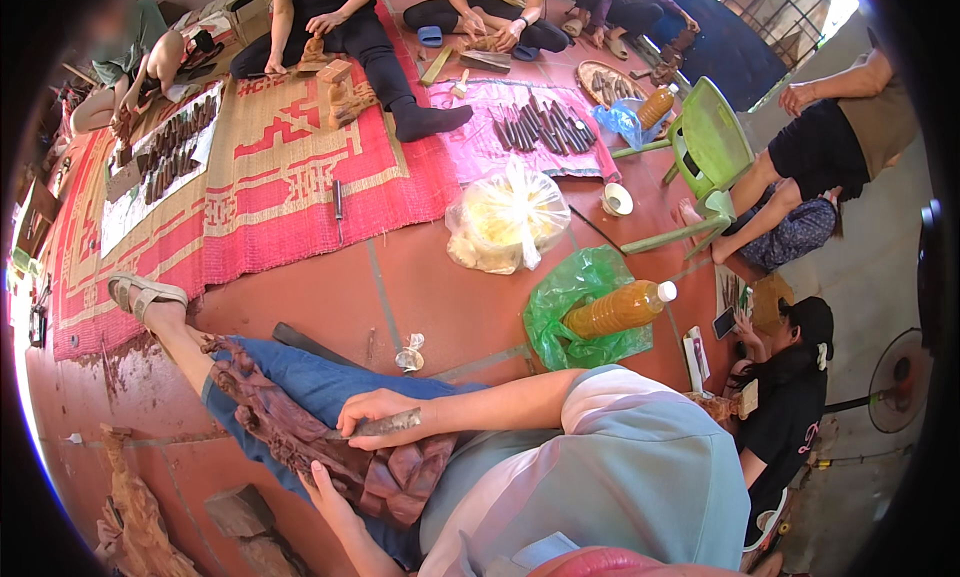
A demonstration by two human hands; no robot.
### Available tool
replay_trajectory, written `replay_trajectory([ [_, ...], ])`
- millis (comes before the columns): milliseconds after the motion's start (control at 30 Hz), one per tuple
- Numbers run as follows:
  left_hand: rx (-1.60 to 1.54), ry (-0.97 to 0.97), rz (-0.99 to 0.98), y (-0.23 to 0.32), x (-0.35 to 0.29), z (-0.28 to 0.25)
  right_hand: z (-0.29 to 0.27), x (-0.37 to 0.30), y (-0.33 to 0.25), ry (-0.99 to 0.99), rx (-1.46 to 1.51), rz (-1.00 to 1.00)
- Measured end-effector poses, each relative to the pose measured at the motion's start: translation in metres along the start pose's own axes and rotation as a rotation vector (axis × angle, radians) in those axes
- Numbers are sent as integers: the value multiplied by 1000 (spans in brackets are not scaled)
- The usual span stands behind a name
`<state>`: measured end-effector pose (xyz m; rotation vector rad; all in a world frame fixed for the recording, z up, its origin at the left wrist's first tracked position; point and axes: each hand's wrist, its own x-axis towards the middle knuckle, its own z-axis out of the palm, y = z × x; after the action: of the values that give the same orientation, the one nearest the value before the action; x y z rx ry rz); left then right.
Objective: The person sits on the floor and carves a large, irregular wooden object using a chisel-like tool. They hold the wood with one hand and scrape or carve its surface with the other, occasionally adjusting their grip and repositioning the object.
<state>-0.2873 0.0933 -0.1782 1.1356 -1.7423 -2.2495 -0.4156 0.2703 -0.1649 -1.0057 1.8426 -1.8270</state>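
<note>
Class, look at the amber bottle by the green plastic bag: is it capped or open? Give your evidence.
Capped: the bottle has a white cap over its neck.

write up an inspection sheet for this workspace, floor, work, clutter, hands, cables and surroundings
Surface: red tiled floor, partly covered by a patterned mat.
Job's things: reddish-brown wood carving across the lap; flat metal tool over it.
Clutter: tied clear plastic bag, green plastic bag with a bottle of amber liquid lying on it.
Hands: right hand grips the tool; left hand touches the carving, fingers partly hidden.
Cables: nothing seen for certain.
Surroundings: other people, green chair, fan.
</note>
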Motion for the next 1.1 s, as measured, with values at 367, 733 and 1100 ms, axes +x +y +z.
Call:
replay_trajectory([
  [367,95,14,35,-4,0,-1,-1,-5,3,-60,-19,53],
  [733,41,-12,12,-3,1,-3,-1,-2,3,-61,-5,9],
  [1100,62,11,35,-2,-3,-1,3,-4,4,-44,-8,37],
])
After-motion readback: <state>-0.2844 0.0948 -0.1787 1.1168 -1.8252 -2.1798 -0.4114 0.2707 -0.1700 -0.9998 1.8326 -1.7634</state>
